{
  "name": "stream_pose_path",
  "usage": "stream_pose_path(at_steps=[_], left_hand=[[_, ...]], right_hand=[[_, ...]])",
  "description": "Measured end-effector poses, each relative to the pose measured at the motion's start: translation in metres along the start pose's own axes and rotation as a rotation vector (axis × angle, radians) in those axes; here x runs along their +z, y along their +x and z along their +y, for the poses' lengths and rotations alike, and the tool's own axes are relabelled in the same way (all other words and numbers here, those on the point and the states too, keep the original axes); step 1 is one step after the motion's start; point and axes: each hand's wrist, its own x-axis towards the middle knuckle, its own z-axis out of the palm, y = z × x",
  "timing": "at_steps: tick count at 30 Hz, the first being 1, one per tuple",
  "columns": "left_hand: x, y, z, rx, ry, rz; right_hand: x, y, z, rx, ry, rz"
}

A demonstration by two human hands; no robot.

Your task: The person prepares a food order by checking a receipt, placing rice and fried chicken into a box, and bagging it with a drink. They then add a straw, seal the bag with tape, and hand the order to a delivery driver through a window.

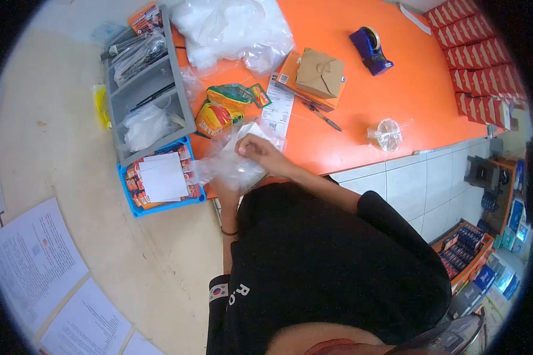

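Observation:
A clear plastic bag (234,168), crumpled and with something white inside, lies at the near edge of the orange table. My left hand (226,190) holds the bag from below, its fingers mostly hidden by the plastic. Over the bag's top, my right hand (260,152) is closed, with thumb and fingers pinched at the plastic. Just beyond are yellow-and-green snack packets (222,111) and a small green-and-red sachet (259,95). A printed receipt (280,106) is partly under an orange box (331,102), which has a brown cardboard box (320,72) on it.
On the left stand a grey compartment tray (186,121) and a blue basket (137,210) with white cards (163,177). Farther off are white plastic bags (231,29), a tape dispenser (370,50), a pen (324,117), a clear tape roll (386,135) and stacked red boxes (479,65).

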Motion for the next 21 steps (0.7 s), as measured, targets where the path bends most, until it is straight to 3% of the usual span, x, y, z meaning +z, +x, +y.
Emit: stream_pose_path(at_steps=[1,3,4,6,9,12,13,16,17,21], left_hand=[[-0.011,0.006,0.012,0.000,0.010,-0.002],[-0.035,0.020,0.044,-0.478,-0.009,-0.130],[-0.040,0.018,0.046,-0.486,0.005,-0.120],[-0.046,0.016,0.049,-0.235,-0.312,0.156],[-0.054,0.016,0.064,-0.263,-0.438,0.232],[-0.065,0.014,0.072,-0.131,-0.319,0.091],[-0.069,0.015,0.076,-0.129,-0.310,0.093],[-0.080,0.015,0.092,-0.407,-0.261,0.271],[-0.085,0.011,0.088,-0.475,-0.379,0.211],[-0.079,-0.002,0.082,-0.493,-0.603,0.170]], right_hand=[[-0.009,-0.003,-0.012,0.027,-0.015,0.082],[-0.043,-0.011,-0.035,0.081,-0.101,0.204],[-0.056,-0.014,-0.038,0.104,-0.169,0.248],[-0.036,-0.013,-0.063,0.100,-0.183,0.124],[0.012,-0.001,-0.094,0.034,-0.291,-0.057],[0.028,0.026,-0.093,-0.140,-0.440,-0.224],[0.025,0.033,-0.087,-0.107,-0.391,-0.258],[0.025,0.028,-0.092,0.040,-0.215,-0.259],[0.022,0.024,-0.086,0.130,-0.025,-0.254],[0.024,0.009,-0.078,0.314,0.434,-0.266]])
